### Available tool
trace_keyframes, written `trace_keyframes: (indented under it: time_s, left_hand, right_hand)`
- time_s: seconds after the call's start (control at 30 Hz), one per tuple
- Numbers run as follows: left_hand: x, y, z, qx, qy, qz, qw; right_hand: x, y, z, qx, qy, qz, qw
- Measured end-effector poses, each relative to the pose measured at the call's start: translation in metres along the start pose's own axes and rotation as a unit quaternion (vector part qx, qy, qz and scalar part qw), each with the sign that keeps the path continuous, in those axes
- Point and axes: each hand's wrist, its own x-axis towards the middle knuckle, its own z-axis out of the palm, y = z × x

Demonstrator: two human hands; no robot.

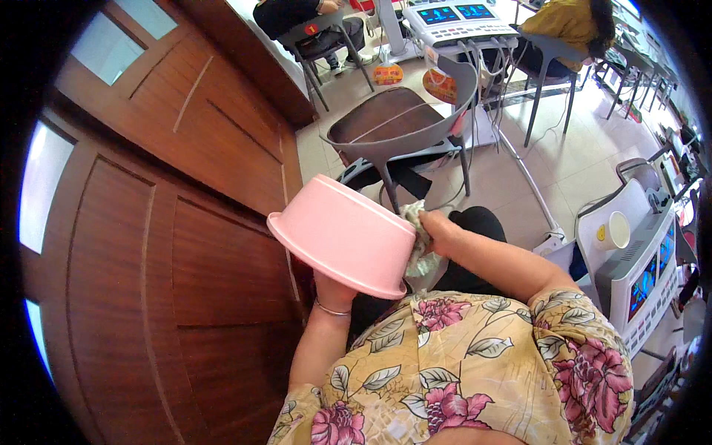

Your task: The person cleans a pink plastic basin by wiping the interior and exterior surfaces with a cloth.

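A pink plastic basin [343,233] is tilted with its outer wall and base toward me, its opening facing away. My left hand [331,288] grips its near rim from below; a thin bangle circles that wrist. My right hand [439,228] presses a crumpled pale cloth [420,256] against the basin's right side, near its bottom. The inside of the basin is hidden.
Brown wooden doors [185,245] stand close on the left. A grey chair [400,133] with a dark seat is right ahead. A white machine [638,267] with screens and a paper cup [614,230] stands at right. Other seated people and another machine are farther back.
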Motion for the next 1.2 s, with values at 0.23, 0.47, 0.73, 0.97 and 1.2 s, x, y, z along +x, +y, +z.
trace_keyframes:
  time_s: [0.23,0.47,0.73,0.97,1.2]
  left_hand:
    - [0.006,0.007,0.014,-0.085,-0.016,0.006,0.996]
    - [0.000,0.002,0.039,-0.126,0.005,-0.031,0.991]
    - [-0.001,-0.015,0.012,0.159,-0.031,-0.019,0.987]
    - [-0.011,-0.019,0.036,-0.118,-0.054,-0.143,0.981]
    - [-0.013,-0.022,0.035,0.016,-0.034,-0.143,0.989]
  right_hand:
    - [-0.047,-0.004,0.010,-0.643,0.052,-0.478,0.596]
    - [-0.087,-0.005,0.041,-0.398,0.066,-0.640,0.654]
    - [-0.105,-0.011,0.058,-0.514,-0.113,-0.732,0.432]
    - [-0.087,-0.066,0.070,-0.522,0.015,-0.678,0.517]
    - [-0.075,-0.090,0.086,-0.578,-0.040,-0.631,0.515]
